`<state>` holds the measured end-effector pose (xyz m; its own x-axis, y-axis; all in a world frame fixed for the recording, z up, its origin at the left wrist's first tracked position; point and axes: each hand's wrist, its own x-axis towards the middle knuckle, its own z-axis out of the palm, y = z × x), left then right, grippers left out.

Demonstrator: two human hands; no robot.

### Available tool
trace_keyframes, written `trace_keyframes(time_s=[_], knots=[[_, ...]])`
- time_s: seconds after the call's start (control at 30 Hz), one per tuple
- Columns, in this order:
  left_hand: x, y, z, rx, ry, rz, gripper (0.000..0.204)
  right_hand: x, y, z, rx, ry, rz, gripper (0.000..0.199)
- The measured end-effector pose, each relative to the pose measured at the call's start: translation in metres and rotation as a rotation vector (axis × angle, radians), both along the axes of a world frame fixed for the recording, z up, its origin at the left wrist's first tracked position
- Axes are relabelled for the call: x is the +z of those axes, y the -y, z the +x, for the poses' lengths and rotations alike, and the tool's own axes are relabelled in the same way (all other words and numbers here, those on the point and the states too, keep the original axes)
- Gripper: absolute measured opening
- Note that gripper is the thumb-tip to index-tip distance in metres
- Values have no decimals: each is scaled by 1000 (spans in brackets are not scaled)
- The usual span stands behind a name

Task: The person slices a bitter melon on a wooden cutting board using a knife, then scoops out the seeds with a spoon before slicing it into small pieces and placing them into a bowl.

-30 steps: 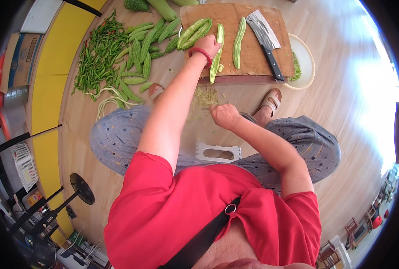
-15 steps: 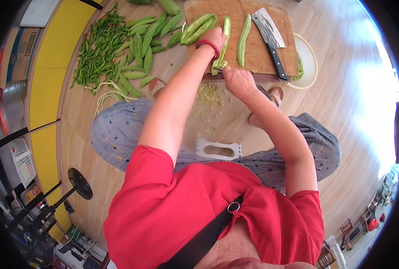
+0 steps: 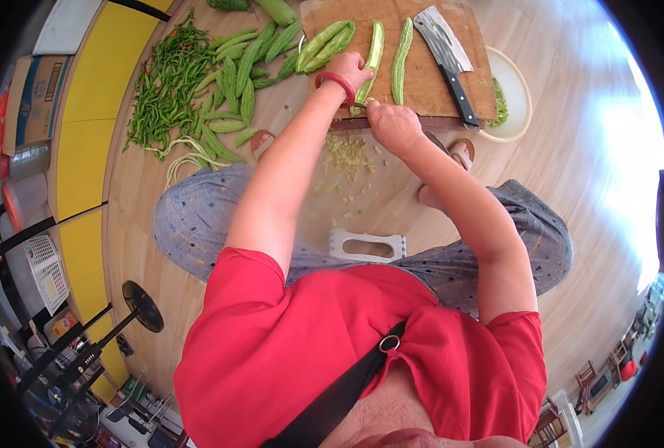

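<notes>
A bitter melon half (image 3: 376, 46) lies cut side up on the wooden cutting board (image 3: 436, 101), its hollow facing me. My left hand (image 3: 351, 70), with a red bangle at the wrist, is closed on its side. At the near end, my right hand (image 3: 396, 127) is closed around a small metal tool, mostly hidden in the fingers; its tip is at the melon's hollow. Another bitter melon half (image 3: 402, 63) rests skin side up to the right. Beyond my left hand lie more hollowed halves (image 3: 324, 48). A cleaver (image 3: 444, 56) with a black handle lies on the board's right.
Whole bitter melons (image 3: 248, 63), green chillies (image 3: 169, 89) and pale long beans (image 3: 190, 154) lie on the floor at left. Scraped pith (image 3: 349, 155) is scattered below the board. A pale basin (image 3: 517, 101) sits partly under its right edge. A white stool (image 3: 367, 246) is between my legs.
My left hand has slid slightly nearer along the melon half. The pale pith at its near end has come away, and more scraps lie on the floor. The view has shifted slightly.
</notes>
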<state>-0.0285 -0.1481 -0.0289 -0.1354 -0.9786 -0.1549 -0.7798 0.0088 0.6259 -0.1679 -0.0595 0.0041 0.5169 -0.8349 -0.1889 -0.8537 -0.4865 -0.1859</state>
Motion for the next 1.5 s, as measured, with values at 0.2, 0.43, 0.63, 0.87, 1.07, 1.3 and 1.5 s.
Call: trace_keyframes(time_s=[0.2, 0.43, 0.63, 0.87, 1.07, 1.3, 1.5], knots=[[-3, -2, -4, 14, -1, -28, 31, -6, -11, -6, 60, -39, 13, 11], [-3, -6, -4, 32, -20, -4, 31, -8, -42, -8, 76, 44, 3, 12], [-1, -6, -3, 27, -30, 0, 29, -5, -3, -10, -23, 52, -66, 11], [-8, -3, -4, 5, 2, -46, 29, -6, -44, -7, 181, -70, 58, 11], [-6, -3, -6, 13, -59, -34, 31, -2, 0, -17, -175, 212, -45, 13], [-14, -19, 1, 66, -147, -73, 27, -8, -31, -14, -77, 271, 125, 20], [-18, -50, 9, 63, -49, -91, 23, 4, 30, -34, -267, 159, -88, 16]])
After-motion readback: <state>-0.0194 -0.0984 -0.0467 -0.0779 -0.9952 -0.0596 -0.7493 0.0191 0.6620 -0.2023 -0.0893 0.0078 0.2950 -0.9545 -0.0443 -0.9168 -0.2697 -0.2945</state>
